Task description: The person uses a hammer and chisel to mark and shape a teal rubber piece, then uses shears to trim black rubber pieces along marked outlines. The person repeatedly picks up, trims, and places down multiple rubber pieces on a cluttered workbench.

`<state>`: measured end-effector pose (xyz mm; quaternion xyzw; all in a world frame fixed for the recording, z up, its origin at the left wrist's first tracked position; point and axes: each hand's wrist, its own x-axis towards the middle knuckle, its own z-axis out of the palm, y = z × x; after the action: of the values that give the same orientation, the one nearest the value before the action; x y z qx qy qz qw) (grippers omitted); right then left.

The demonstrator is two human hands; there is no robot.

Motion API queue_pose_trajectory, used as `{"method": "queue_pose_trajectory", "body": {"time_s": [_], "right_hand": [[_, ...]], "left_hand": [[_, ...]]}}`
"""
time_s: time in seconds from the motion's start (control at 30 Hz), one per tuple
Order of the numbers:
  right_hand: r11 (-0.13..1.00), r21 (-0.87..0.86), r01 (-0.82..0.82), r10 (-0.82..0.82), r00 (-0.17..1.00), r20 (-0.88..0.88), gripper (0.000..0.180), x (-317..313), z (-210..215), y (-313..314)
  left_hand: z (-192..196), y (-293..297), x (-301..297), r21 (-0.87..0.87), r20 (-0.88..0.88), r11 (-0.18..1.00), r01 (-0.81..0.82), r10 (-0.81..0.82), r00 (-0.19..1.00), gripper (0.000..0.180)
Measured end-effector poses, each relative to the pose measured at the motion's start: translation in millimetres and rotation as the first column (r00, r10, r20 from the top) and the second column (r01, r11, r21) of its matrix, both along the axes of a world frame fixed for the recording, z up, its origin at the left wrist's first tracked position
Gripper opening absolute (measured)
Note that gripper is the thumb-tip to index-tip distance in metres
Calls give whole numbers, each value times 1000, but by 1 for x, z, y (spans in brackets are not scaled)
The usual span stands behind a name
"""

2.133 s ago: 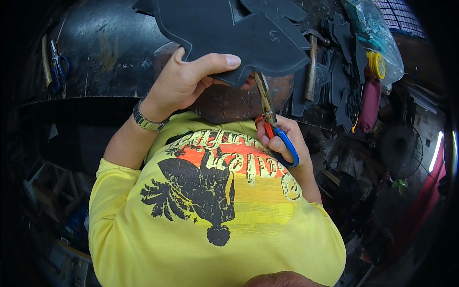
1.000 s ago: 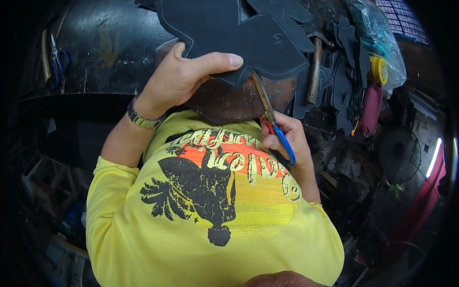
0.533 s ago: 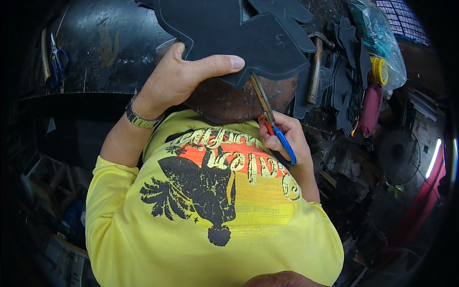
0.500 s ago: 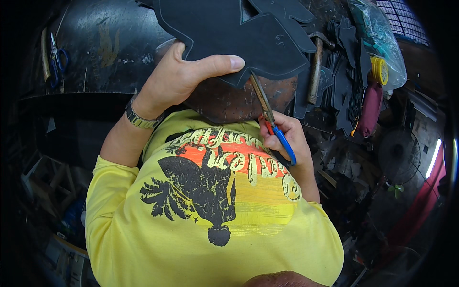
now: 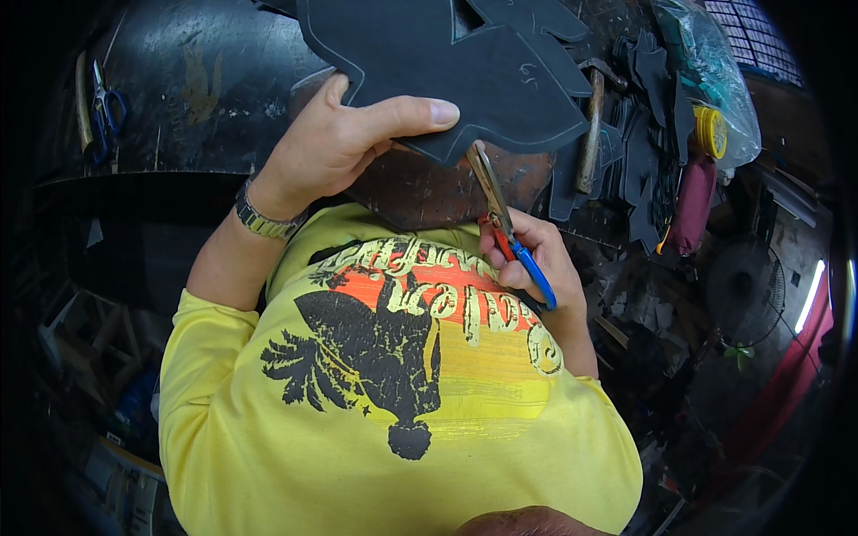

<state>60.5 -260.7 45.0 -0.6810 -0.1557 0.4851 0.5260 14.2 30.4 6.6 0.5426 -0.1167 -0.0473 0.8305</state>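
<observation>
Scarcely anything is shifting since a moment ago: you are still holding the dark sheet above your chest, your left hand pinching its lower edge. Your right hand is gripping red-and-blue scissors, blades meeting that edge, near a hammer.

Dark workbench: scissors, hammer.
</observation>
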Motion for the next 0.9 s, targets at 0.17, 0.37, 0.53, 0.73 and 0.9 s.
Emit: {"method": "queue_pose_trajectory", "body": {"time_s": [0.17,0.37,0.53,0.73,0.9], "right_hand": [[1000,6,1,-2,999,44,43,0,-3,0],[1000,14,27,-27,999,20,40,-2,-8,-1],[1000,8,2,-3,996,89,40,-1,-10,-2],[1000,11,-13,13,1000,-20,42,2,-7,-1],[1000,2,-17,17,1000,2,42,2,-3,2]], "left_hand": [[4,6,-1,492,305,860,-138,-21,952,33],[2,7,-1,401,291,909,-115,-7,957,36],[0,9,2,440,230,893,-91,-14,973,34],[0,2,3,260,195,963,-74,23,981,29],[-2,0,6,256,176,960,-113,68,982,26]]}}
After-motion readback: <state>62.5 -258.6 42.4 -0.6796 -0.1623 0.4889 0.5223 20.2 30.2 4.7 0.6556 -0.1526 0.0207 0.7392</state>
